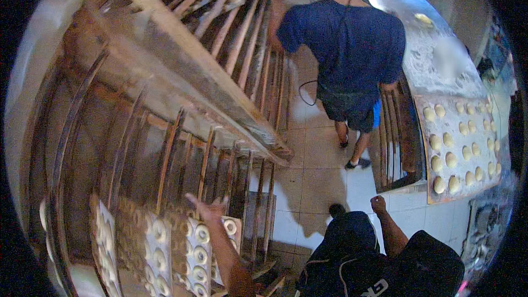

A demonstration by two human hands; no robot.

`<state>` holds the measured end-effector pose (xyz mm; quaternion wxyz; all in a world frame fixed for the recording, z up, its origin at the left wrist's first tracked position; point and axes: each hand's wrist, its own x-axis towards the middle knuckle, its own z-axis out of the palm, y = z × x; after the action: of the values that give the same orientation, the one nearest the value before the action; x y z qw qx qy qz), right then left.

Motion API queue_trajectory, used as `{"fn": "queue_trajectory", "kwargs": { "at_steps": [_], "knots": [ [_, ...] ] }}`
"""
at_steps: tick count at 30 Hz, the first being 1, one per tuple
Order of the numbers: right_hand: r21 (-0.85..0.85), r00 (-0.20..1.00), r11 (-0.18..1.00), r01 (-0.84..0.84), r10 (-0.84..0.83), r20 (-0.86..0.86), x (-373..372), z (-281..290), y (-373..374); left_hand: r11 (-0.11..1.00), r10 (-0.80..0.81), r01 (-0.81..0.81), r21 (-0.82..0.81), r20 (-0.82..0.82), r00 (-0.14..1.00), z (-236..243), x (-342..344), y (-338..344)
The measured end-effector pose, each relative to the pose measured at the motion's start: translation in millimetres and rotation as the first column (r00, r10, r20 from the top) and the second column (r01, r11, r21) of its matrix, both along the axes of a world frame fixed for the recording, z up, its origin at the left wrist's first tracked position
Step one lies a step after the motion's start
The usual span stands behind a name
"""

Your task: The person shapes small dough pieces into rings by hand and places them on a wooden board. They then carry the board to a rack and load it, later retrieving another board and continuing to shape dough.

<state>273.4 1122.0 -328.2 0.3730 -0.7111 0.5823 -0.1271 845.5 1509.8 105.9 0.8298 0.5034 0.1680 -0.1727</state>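
Note:
My left hand point(209, 207) reaches into a wooden rack, its fingers stretched out and apart, with nothing seen in it. Beneath it lie boards of ring-shaped dough pieces point(202, 234); whether the hand touches a board or a rack slat, I cannot tell. Another board of dough rings point(159, 258) sits farther left. My right hand point(378, 204) is curled into a fist out to my right, over the tiled floor. It appears to hold nothing and touches nothing.
Tall wooden racks point(209, 66) line the left side. Ahead, a person in a dark blue shirt point(344, 44) stands in the aisle, back toward me, an arm at the rack. On the right, a floured table point(440, 44) carries a board of round dough pieces point(452, 159).

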Motion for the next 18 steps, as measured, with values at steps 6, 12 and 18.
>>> {"fn": "queue_trajectory", "kwargs": {
  "at_steps": [6,12,18],
  "knots": [
    [-0.338,0.864,0.825,-0.453,0.314,-0.393,-20,4,-6,0.890,0.112,-0.257,0.377,0.366,0.924,57,37,-25],
    [0.067,0.960,0.994,-0.082,0.097,-0.263,-48,-12,-6,0.726,0.236,-0.534,0.433,0.572,0.786,55,28,-50],
    [-0.022,0.818,0.911,-0.411,0.358,-0.449,-30,-4,-22,0.896,0.272,-0.398,0.199,0.463,0.844,32,73,-15]
  ]
}}
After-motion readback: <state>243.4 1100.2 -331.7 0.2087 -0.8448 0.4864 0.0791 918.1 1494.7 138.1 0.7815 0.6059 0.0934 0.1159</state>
